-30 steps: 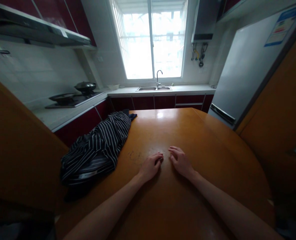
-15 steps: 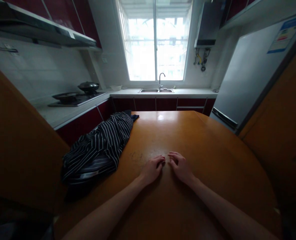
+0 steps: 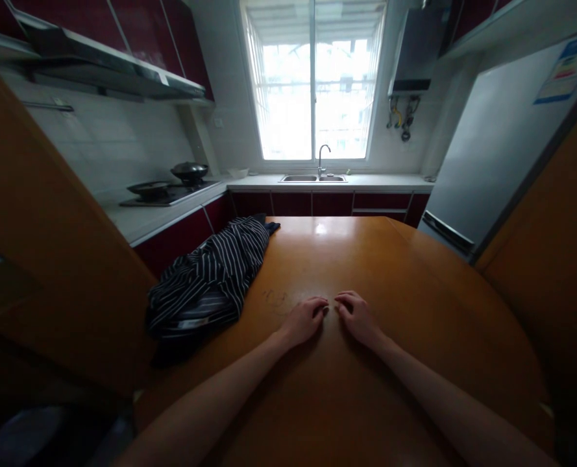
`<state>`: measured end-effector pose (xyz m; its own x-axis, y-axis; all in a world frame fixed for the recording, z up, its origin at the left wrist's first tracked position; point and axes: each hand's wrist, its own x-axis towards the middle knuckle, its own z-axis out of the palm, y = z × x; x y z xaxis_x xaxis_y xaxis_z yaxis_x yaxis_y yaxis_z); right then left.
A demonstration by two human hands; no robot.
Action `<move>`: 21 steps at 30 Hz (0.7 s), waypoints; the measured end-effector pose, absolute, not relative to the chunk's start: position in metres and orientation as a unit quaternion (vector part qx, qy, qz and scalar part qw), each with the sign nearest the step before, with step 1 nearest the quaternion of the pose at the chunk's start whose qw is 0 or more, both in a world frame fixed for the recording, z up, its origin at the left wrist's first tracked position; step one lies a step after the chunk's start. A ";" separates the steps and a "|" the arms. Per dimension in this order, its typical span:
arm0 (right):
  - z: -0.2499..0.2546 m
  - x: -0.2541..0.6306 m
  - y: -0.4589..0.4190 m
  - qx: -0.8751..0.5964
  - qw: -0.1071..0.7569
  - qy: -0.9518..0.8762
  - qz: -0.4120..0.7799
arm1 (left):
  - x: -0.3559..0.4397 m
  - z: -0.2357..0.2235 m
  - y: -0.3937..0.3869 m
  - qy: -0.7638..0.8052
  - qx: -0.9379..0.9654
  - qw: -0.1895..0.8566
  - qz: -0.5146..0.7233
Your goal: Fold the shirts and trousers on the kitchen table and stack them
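Note:
My left hand point(image 3: 305, 320) and my right hand point(image 3: 359, 318) rest palm down side by side on the round orange wooden table point(image 3: 415, 285), fingertips almost touching. The fingers of both are loosely curled and hold nothing. A dark cloth with white stripes point(image 3: 213, 279) lies bunched on the table's left edge, a hand's width left of my left hand.
A counter runs along the left wall with a stove and black pans point(image 3: 171, 185). A steel sink with a tap point(image 3: 320, 174) sits under the bright window. A grey fridge point(image 3: 492, 149) stands at the right. Orange wooden panels point(image 3: 49, 259) flank both sides.
The view has shifted a little to the left and up, so everything sits further right in the picture. My hands have drawn slightly closer together and stay on the table.

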<state>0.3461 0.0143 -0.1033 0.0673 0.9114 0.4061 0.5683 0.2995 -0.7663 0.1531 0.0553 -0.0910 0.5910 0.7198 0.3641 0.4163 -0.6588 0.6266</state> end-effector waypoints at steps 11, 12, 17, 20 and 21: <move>-0.112 0.353 0.038 -0.577 0.449 -0.654 0.195 | 0.091 -0.058 0.100 0.591 0.788 -0.023 0.173; -0.113 0.352 0.038 -0.576 0.447 -0.656 0.195 | 0.080 -0.057 0.107 0.615 0.769 -0.035 0.171; -0.114 0.349 0.036 -0.568 0.434 -0.675 0.182 | 0.050 -0.060 0.124 0.682 0.713 -0.053 0.155; -0.116 0.347 0.037 -0.570 0.415 -0.691 0.162 | 0.046 -0.066 0.130 0.688 0.706 -0.050 0.157; -0.117 0.347 0.037 -0.571 0.409 -0.695 0.158 | 0.045 -0.068 0.133 0.690 0.705 -0.047 0.159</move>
